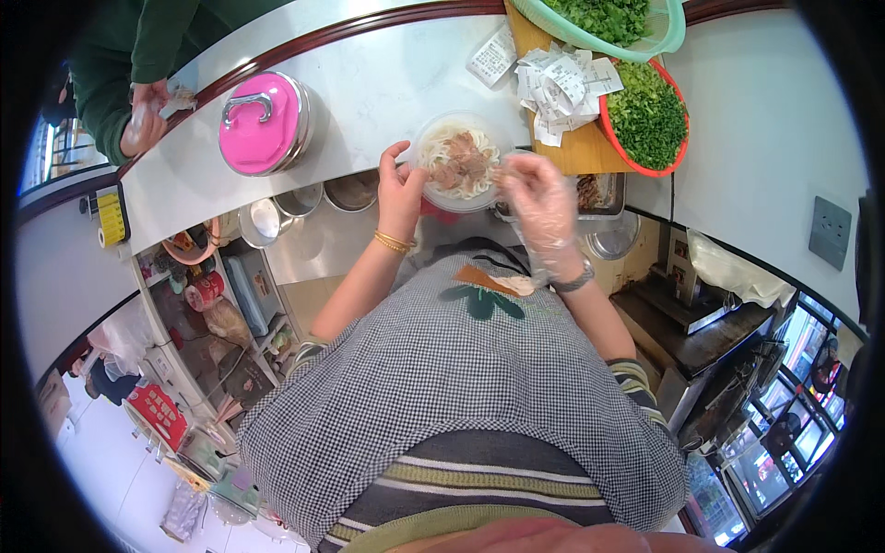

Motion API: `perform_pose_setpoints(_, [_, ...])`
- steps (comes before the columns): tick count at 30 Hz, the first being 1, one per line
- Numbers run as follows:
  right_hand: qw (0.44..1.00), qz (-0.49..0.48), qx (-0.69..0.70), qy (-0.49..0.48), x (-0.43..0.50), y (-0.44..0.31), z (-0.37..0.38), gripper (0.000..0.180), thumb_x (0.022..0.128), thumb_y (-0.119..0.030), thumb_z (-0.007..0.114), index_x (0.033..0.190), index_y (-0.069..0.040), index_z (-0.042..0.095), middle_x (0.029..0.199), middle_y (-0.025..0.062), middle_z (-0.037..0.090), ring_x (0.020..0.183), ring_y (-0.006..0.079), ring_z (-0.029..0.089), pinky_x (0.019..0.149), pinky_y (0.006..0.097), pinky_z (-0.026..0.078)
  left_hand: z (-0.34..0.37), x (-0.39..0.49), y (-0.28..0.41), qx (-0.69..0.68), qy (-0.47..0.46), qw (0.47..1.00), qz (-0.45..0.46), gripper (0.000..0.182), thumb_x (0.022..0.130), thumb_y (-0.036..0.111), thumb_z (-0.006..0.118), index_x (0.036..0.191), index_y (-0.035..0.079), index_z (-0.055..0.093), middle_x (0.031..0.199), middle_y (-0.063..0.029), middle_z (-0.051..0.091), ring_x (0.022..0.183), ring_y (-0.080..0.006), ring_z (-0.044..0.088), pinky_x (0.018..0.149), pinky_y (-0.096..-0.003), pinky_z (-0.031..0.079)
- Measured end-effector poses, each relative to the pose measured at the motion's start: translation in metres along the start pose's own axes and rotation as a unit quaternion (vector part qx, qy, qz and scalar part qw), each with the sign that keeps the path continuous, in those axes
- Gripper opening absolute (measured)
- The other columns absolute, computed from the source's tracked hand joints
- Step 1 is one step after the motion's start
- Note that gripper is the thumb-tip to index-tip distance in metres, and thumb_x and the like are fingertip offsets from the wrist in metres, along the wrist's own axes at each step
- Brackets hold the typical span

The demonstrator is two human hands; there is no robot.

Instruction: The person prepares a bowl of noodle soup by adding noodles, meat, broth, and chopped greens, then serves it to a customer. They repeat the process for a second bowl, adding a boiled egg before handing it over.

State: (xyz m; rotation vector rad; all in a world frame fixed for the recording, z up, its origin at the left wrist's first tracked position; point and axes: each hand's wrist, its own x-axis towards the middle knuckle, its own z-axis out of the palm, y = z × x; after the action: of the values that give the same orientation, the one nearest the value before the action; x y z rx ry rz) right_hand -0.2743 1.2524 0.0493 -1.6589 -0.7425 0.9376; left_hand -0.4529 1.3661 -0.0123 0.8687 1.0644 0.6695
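Note:
A clear plastic bowl (423, 135) holds white noodles (434, 146) with brown meat slices (464, 162) on top. It is in front of me at the counter's near edge. My left hand (401, 190), bare with gold bangles at the wrist, grips the bowl's left side with its thumb by the rim. My right hand (543, 200) wears a clear plastic glove and is at the bowl's right rim, slightly blurred. Its fingers are drawn together; a small brownish bit shows at their tips, but whether they pinch it is unclear.
A pink-lidded pot (259, 135) stands on the white counter (373, 76). Paper receipts (563, 86) lie on a wooden board (581, 155), beside a red basket (686, 138) of chopped greens and a green basket (671, 31) of herbs. Metal containers (352, 190) sit below. Across the counter are another person's hands (145, 121).

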Motion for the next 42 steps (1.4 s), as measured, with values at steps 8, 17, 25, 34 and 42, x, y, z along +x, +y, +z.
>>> perform_pose_setpoints(8, [0.939, -0.154, -0.290, -0.099, 0.029, -0.032, 0.015, 0.032, 0.085, 0.001, 0.054, 0.115, -0.005, 0.062, 0.114, 0.0195, 0.063, 0.105, 0.0387, 0.060, 0.092, 0.0414, 0.051, 0.008, 0.006, 0.005, -0.010, 0.024, 1.000, 0.003, 0.055, 0.088, 0.009, 0.058, 0.139, 0.002, 0.039, 0.093, -0.0059, 0.062, 0.078, -0.0099, 0.056, 0.070, -0.0239, 0.048])
perform_pose_setpoints(17, [0.923, -0.128, -0.337, -0.132, 0.058, -0.054, -0.006, 0.021, 0.088, -0.005, 0.056, 0.108, -0.004, 0.062, 0.107, 0.0204, 0.063, 0.101, 0.0382, 0.062, 0.088, 0.0437, 0.052, -0.003, 0.011, 0.004, 0.030, 0.008, 0.999, -0.035, 0.055, 0.088, 0.007, 0.059, 0.137, 0.000, 0.036, 0.100, -0.0090, 0.070, 0.083, -0.0082, 0.059, 0.073, -0.0212, 0.048])
perform_pose_setpoints(25, [0.891, -0.094, -0.417, -0.154, 0.055, -0.039, 0.030, 0.028, 0.081, -0.007, 0.067, 0.107, -0.004, 0.055, 0.105, 0.0208, 0.059, 0.096, 0.0418, 0.060, 0.083, 0.0462, 0.051, 0.008, 0.004, 0.010, -0.032, 0.017, 0.998, -0.041, 0.058, 0.088, 0.005, 0.061, 0.138, -0.001, 0.033, 0.114, -0.0149, 0.066, 0.100, -0.0162, 0.063, 0.087, -0.0290, 0.052])
perform_pose_setpoints(34, [0.930, -0.105, -0.330, -0.126, 0.025, -0.074, -0.020, 0.024, 0.081, -0.005, 0.067, 0.101, -0.004, 0.054, 0.095, 0.0170, 0.058, 0.091, 0.0375, 0.059, 0.080, 0.0439, 0.050, -0.014, 0.014, -0.005, -0.153, 0.005, 0.988, -0.031, 0.063, 0.086, 0.002, 0.058, 0.143, 0.003, 0.032, 0.105, -0.0091, 0.064, 0.090, -0.0139, 0.060, 0.080, -0.0261, 0.049])
perform_pose_setpoints(42, [0.901, -0.041, -0.421, -0.094, 0.057, -0.086, -0.080, 0.015, 0.084, -0.010, 0.068, 0.095, -0.004, 0.061, 0.093, 0.0167, 0.066, 0.089, 0.0331, 0.065, 0.080, 0.0389, 0.053, -0.010, 0.020, 0.021, -0.151, -0.014, 0.988, -0.025, 0.068, 0.085, -0.002, 0.057, 0.146, 0.004, 0.028, 0.124, -0.0154, 0.057, 0.109, -0.0191, 0.057, 0.095, -0.0309, 0.045])
